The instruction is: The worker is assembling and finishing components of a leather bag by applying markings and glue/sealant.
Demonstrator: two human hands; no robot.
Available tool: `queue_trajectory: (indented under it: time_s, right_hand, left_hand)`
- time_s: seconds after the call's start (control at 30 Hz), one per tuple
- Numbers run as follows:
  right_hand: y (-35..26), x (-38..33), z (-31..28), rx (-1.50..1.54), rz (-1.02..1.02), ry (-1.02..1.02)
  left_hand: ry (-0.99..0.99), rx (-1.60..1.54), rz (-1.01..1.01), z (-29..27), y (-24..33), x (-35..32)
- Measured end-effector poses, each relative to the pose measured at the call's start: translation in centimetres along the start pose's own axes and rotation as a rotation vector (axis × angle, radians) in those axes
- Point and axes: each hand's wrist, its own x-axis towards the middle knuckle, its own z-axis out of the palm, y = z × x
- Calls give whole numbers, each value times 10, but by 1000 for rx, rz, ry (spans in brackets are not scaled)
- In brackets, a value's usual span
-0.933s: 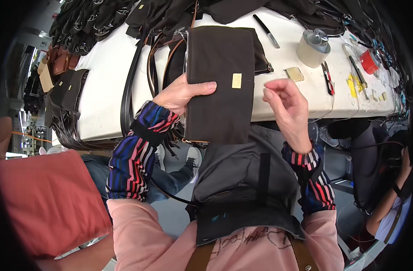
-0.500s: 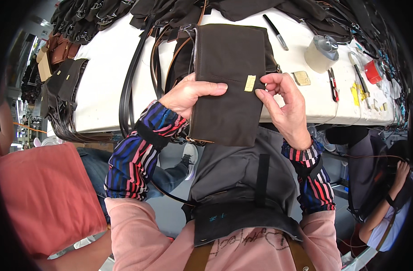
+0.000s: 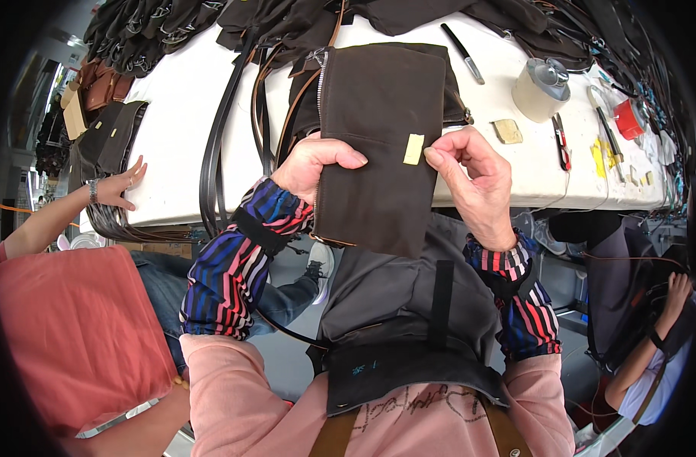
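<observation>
A flat dark brown bag (image 3: pixel 375 198), which looks like leather, is held tilted over the front edge of the table. A silver zipper runs down its left side, and a small yellow sticker (image 3: pixel 413 149) is on its face. My left hand (image 3: pixel 314 164) grips the left side, thumb on top and fingers hidden underneath. At the right edge, beside the sticker, my right hand (image 3: pixel 477 171) is closed, with thumb and fingertips pinched on the bag's edge. Behind the held bag, another dark bag (image 3: pixel 456 91) partly shows on the table.
On the white table (image 3: pixel 177 137) are black straps (image 3: pixel 222 145), a pen-like knife (image 3: pixel 464 53), a lidded pot (image 3: pixel 542 91), a tan block (image 3: pixel 507 131), red-handled snips (image 3: pixel 562 143) and a red tin (image 3: pixel 630 119). Dark bags (image 3: pixel 154 34) are piled at the back. A co-worker's hand (image 3: pixel 123 186) rests at the left.
The held bag has shifted slightly left and down. My right fingertips have closed together at its edge. A co-worker's hand has come onto the table at the left.
</observation>
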Motion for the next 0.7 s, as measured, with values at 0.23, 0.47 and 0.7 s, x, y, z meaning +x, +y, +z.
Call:
queue_trajectory:
  time_s: [0.23, 0.47, 0.7]
  right_hand:
    - [0, -13, -5, 654, 391, 1]
    - [3, -55, -66, 659, 346, 122]
    - [-34, -44, -35, -180, 209, 84]
  left_hand:
    - [-5, 36, 19, 0, -9, 0]
    - [-101, -2, -63, -8, -16, -4]
    - [-70, 74, -55, -7, -16, -8]
